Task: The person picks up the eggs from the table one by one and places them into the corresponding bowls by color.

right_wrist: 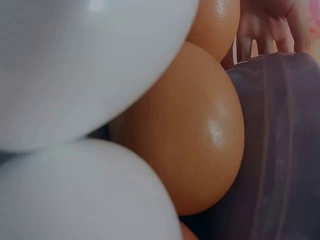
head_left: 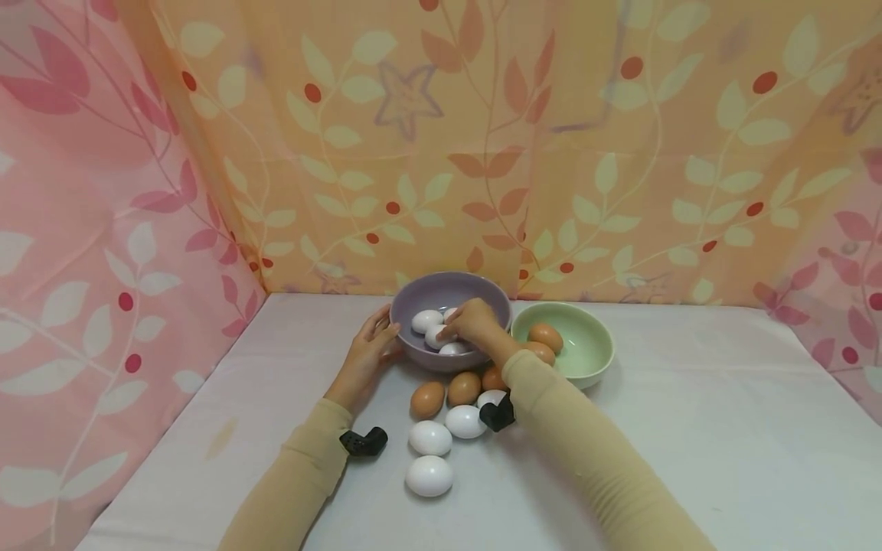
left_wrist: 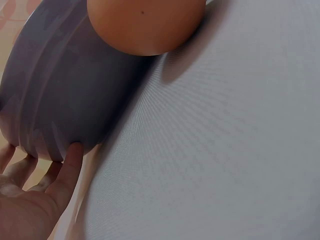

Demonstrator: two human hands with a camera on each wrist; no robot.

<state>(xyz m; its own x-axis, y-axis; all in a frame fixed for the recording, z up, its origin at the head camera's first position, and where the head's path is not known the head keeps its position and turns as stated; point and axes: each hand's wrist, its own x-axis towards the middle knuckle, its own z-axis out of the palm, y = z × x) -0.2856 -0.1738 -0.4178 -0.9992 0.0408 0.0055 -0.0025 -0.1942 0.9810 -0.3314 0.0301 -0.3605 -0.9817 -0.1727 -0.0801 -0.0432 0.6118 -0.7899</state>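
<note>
A purple bowl (head_left: 448, 288) stands at the back of the table with several white eggs in it. My right hand (head_left: 477, 323) reaches over its rim, and the fingers pinch a white egg (head_left: 437, 337) inside. At the bowl's left side, my left hand (head_left: 367, 353) rests its fingertips against the outer wall. The left wrist view shows those fingers (left_wrist: 73, 160) touching the bowl (left_wrist: 65, 90) low on its side. The right wrist view catches the brown egg (right_wrist: 200, 130) and white eggs on the table close up; the right hand itself is out of that view.
To the right, a green bowl (head_left: 589, 344) holds brown eggs (head_left: 546, 337), partly behind the right forearm. Brown eggs (head_left: 428, 399) line the table before the purple bowl. White eggs (head_left: 429, 476) lie nearer the front, between the forearms. A patterned curtain (head_left: 482, 153) hangs behind.
</note>
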